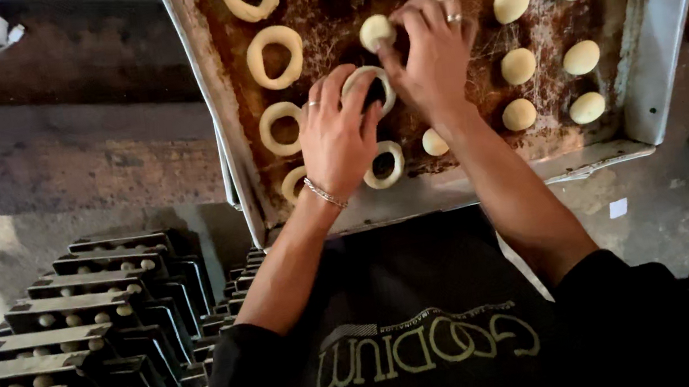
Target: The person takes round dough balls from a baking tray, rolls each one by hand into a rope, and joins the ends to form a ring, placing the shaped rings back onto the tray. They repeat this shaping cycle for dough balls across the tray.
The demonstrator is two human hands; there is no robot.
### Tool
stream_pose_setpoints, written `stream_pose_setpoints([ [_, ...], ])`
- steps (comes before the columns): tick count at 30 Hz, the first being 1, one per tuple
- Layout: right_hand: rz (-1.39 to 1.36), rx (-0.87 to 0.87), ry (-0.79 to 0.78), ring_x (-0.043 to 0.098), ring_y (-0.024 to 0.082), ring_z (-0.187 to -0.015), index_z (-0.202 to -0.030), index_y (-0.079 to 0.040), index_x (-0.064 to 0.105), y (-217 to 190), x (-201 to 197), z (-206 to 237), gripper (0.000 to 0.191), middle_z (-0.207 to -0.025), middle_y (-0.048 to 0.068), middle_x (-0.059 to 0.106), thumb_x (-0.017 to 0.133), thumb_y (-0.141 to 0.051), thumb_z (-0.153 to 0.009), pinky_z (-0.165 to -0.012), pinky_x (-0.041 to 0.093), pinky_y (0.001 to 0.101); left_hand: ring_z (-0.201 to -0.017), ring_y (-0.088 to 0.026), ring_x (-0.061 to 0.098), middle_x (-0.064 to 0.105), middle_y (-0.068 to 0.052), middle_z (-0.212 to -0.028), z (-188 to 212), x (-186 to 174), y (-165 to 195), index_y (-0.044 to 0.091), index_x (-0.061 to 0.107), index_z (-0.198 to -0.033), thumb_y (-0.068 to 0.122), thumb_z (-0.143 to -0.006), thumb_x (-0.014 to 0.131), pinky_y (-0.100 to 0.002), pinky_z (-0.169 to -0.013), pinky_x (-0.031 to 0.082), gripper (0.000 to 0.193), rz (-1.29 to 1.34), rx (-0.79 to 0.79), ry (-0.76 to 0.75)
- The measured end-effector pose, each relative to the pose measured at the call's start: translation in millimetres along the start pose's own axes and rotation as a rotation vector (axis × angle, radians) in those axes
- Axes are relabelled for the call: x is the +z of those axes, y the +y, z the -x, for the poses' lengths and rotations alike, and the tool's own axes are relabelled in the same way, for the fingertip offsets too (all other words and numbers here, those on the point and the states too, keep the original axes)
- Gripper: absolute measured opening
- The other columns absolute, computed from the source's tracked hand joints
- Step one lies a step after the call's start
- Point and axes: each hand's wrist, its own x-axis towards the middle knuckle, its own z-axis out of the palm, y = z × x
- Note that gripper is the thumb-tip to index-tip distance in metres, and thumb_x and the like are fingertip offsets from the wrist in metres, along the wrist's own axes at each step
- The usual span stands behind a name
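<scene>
1. Left hand [338, 135]: thin silver ring on one finger, fine chain bracelet at the wrist
2. Right hand [432, 58]: silver ring
3. Black top, sleeves pushed up past the elbows, pale printed lettering across the chest

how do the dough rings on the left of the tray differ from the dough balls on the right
The dough rings each have an open hole and a flattened shape; the dough balls are solid, smooth ovals. The rings spread wider than the balls. Both are pale dough lying apart on the same worn metal tray.
</scene>
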Motion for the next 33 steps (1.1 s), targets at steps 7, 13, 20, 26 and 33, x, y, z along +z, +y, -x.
stream_pose_setpoints([
  [7,-0.74,0.361,-0.283,0.069,0.024,-0.103,-0.118,-0.006,0.06,-18,-18,14,0.03,-0.109,0.01,0.07,0.077,-0.01,-0.093,-0.092,0.055,0.0382,-0.116,-0.035,0.069,0.068,-0.016,-0.131,-10,7,-16,0.006,0.059,-0.141,0.007,-0.101,0.065,-0.041,-0.096,0.056,0.04,0.473,-0.125,0.035],
  [13,-0.735,0.154,-0.088,0.07,0.025,-0.114,-0.12,-0.002,0.061,-17,-49,47,0.031,-0.115,0.014,0.072,0.068,0.002,-0.09,-0.097,0.053,0.0363,-0.086,-0.033,0.073,0.074,-0.017,-0.093,-3,9,5,0.004,0.074,-0.099,0.0,-0.086,0.068,-0.039,-0.078,0.058,0.015,0.384,-0.084,0.007],
  [20,-0.871,0.253,-0.092,0.072,0.017,-0.094,-0.126,-0.009,0.059,-9,-36,59,0.047,-0.105,0.011,0.074,0.078,-0.012,-0.083,-0.081,0.058,0.032,-0.09,-0.034,0.069,0.074,-0.018,-0.102,15,14,39,0.011,0.07,-0.134,0.009,-0.095,0.065,-0.042,-0.075,0.057,0.039,0.394,-0.21,0.069],
  [26,-1.051,0.03,-0.23,0.072,0.023,-0.107,-0.131,-0.008,0.063,9,-13,48,0.046,-0.119,0.01,0.074,0.067,-0.011,-0.085,-0.088,0.059,0.0366,-0.121,-0.028,0.058,0.057,-0.015,-0.131,21,33,6,-0.001,0.055,-0.143,0.005,-0.089,0.08,-0.04,-0.092,0.052,0.061,0.806,0.143,0.107],
  [33,-1.462,0.346,-0.435,0.07,0.022,-0.101,-0.133,-0.008,0.061,-52,-31,-2,0.046,-0.113,0.011,0.072,0.066,-0.011,-0.087,-0.084,0.057,0.0358,-0.112,-0.028,0.07,0.06,-0.015,-0.13,1,-44,3,0.001,0.061,-0.125,0.002,-0.083,0.07,-0.04,-0.089,0.062,0.043,0.494,0.059,0.381],
])
